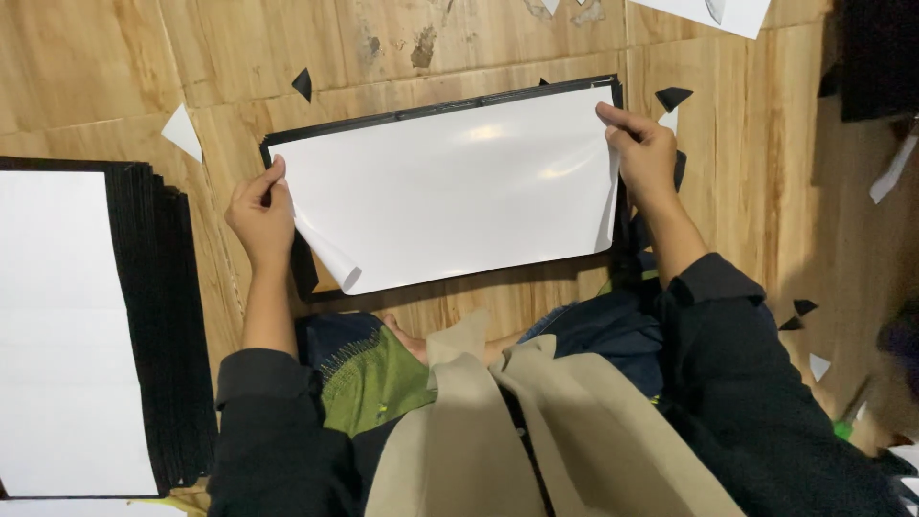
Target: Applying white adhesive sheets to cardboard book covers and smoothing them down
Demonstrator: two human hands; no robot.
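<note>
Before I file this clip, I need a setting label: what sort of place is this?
Probably a small craft or assembly workspace on a wooden floor. A stack of black boards topped with white sheets lies alongside, paper offcuts are scattered about, and both hands work a white sheet.

You've got a glossy white sheet (pixel 450 191) on a black board (pixel 304 273), and your floor (pixel 115 57) is warm tan wood grain with darker scuffs. The stack (pixel 153 325) by your left arm is black-edged with a white top. Little black triangle scraps (pixel 302 83) and white ones (pixel 182 132) are scattered about. Your sleeves (pixel 756 402) are black, the apron (pixel 536 431) beige, plus a green patch (pixel 369 378).
</note>
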